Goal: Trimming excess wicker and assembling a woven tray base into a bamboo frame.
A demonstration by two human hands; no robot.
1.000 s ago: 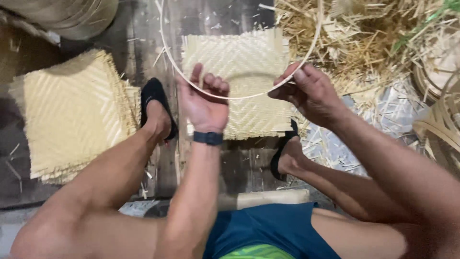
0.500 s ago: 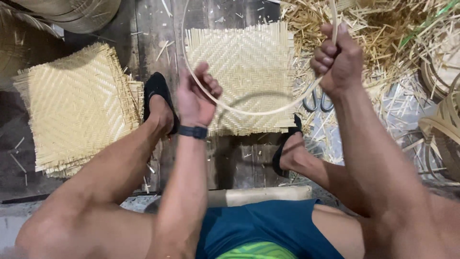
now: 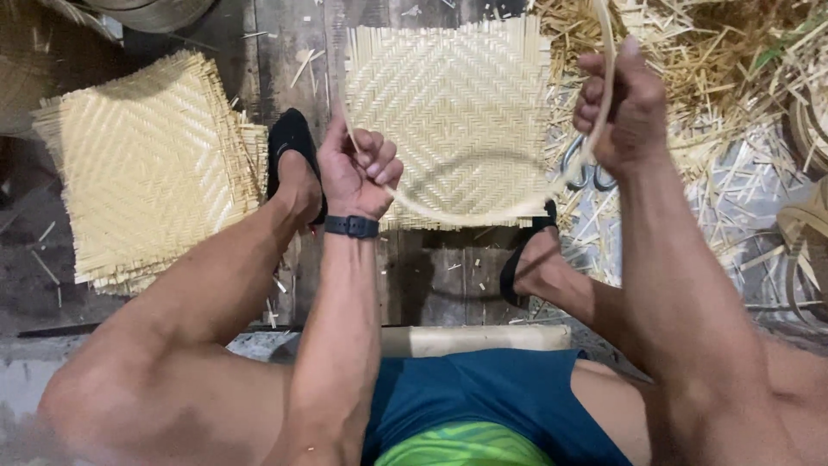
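A: Cane strip (image 3: 483, 211): its far end leaves the top edge above the right hand (image 3: 623, 108); the part inside that fist is hidden.

B: Woven mat (image 3: 448, 112): near edge covered by the left hand (image 3: 355, 173). Scissors (image 3: 586, 173) mostly behind the right wrist. Basket (image 3: 151, 10), far left, cut off.
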